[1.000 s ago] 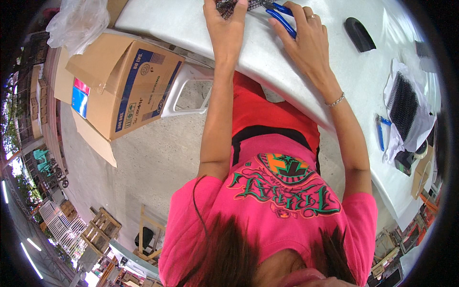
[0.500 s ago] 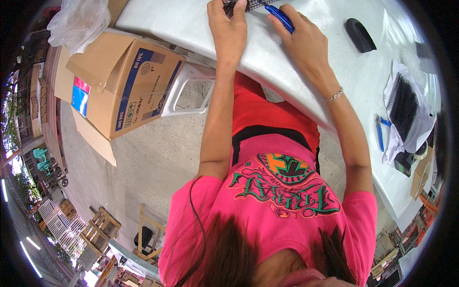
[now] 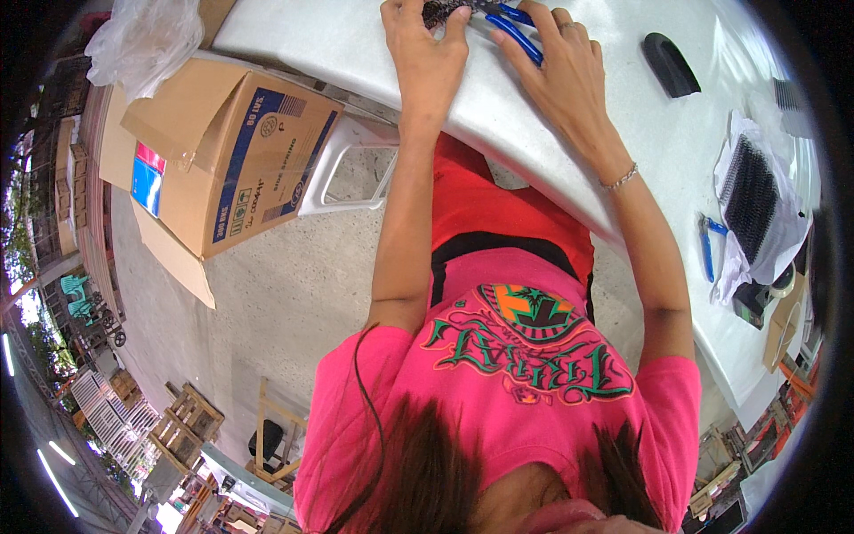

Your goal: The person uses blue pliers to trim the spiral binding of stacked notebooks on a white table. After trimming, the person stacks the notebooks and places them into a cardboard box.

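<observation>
At the top edge of the view, my left hand [image 3: 427, 67] is closed on a dark piece with a rough, netted-looking surface [image 3: 438, 12], partly cut off by the frame. My right hand [image 3: 565, 84] holds blue-handled pliers [image 3: 519, 37], their handles spread apart. The dark jaws point left and meet the dark piece beside my left thumb; whether they grip it I cannot tell. Both hands are over the white table [image 3: 534, 133].
On the table's right lie a black curved piece [image 3: 670, 67], a black bristly mat [image 3: 752, 196] on white wrapping, and a second blue-handled tool [image 3: 709, 245]. To the left are an open cardboard box [image 3: 258, 169], a clear plastic bag [image 3: 147, 44] and a white stool [image 3: 351, 165].
The handles of the pliers have opened apart; before, they were close together. My left hand has turned slightly, and my right fingers have shifted up along the handles.
</observation>
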A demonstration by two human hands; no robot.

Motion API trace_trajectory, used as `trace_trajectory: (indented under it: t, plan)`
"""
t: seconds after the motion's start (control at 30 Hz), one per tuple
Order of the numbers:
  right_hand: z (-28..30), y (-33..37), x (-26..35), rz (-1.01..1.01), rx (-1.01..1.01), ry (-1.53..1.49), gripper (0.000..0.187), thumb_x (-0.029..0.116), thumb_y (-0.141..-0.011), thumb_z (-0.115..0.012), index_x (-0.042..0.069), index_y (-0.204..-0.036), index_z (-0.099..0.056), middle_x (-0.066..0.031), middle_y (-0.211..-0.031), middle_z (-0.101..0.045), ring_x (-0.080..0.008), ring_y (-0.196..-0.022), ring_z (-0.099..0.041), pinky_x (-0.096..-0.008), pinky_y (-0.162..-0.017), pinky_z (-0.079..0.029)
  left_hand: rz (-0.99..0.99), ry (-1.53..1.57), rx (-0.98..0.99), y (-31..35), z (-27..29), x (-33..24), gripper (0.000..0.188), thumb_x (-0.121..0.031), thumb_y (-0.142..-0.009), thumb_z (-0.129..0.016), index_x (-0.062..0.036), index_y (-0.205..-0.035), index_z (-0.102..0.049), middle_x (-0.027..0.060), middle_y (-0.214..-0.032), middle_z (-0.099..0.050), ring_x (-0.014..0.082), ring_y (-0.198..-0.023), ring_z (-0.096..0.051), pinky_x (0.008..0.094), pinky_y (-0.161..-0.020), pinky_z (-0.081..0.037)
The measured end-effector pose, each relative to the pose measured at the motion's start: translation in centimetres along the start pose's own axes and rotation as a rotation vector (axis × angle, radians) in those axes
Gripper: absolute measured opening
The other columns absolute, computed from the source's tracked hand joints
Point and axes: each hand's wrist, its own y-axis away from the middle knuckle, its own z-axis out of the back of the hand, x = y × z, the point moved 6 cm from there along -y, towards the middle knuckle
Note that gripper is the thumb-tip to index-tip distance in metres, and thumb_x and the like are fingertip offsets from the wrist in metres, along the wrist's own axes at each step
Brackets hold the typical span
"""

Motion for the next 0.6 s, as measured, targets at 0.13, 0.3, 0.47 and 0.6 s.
trace_trajectory:
  t: [0.13,0.3,0.47,0.6]
  plan:
    - [-1.1,-0.3,-0.8,-0.078,0.119,-0.017,0.040,0.031,-0.090,-0.069,0.003,-0.117,-0.058,-0.0180,-0.099,-0.061,-0.0370,-0.092,-0.056,-0.0478,-0.084,-0.042,-0.056,-0.094,0.017,0.0,0.1,-0.5,0.020,0.000,-0.089,-0.069,0.0009,-0.107,-0.060,0.0164,-0.105,-0.057,0.0273,-0.097,-0.060,0.0357,-0.088,-0.051]
    - [-1.8,0.4,-2.4,0.081,-0.047,0.129,0.034,0.043,-0.098,-0.063,0.016,-0.117,-0.065,-0.0099,-0.097,-0.074,-0.0296,-0.076,-0.073,-0.0410,-0.062,-0.055,-0.056,-0.054,-0.001,-0.2,0.1,-0.5,0.017,-0.006,-0.093,-0.065,0.0015,-0.107,-0.059,0.0179,-0.104,-0.057,0.0298,-0.097,-0.059,0.0377,-0.088,-0.049]
    - [-0.8,1.0,-2.2,0.120,-0.088,0.213,0.039,0.048,-0.097,-0.062,0.015,-0.118,-0.064,-0.0106,-0.097,-0.074,-0.0281,-0.078,-0.074,-0.0387,-0.065,-0.057,-0.063,-0.136,-0.088,-0.1,0.8,-1.5,0.022,-0.009,-0.093,-0.064,0.0014,-0.112,-0.059,0.0203,-0.110,-0.055,0.0334,-0.106,-0.056,0.0405,-0.093,-0.046]
    - [0.5,0.7,-0.5,-0.010,0.011,0.031,0.039,0.031,-0.090,-0.069,0.003,-0.115,-0.058,-0.0183,-0.098,-0.061,-0.0375,-0.092,-0.057,-0.0480,-0.083,-0.042,-0.169,-0.303,-0.092,0.4,0.8,-2.6,0.030,-0.008,-0.087,-0.070,-0.0011,-0.115,-0.061,0.0226,-0.116,-0.054,0.0389,-0.112,-0.052,0.0465,-0.099,-0.042]
